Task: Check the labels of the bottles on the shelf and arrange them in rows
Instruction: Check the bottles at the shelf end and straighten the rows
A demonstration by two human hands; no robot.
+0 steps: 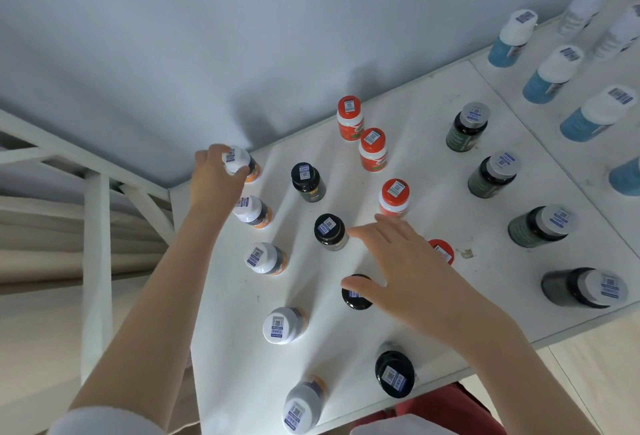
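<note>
At the white shelf's (433, 143) far left corner, the left hand (214, 174) clasps the white cap of an orange-labelled bottle (240, 163) heading a white-capped row; toward the front edge, the right hand (398, 268) hovers, fingers spread, above a black-capped dark bottle (355, 296) standing between black and red rows

Pale blue-grey wall (207, 36) across the upper half of the frame, softly shadowed. White metal frame bars (97, 226) at left (diagonal braces included), beige folds (38, 244) behind them. Light wood-toned floor (595, 365) at lower right.
</note>
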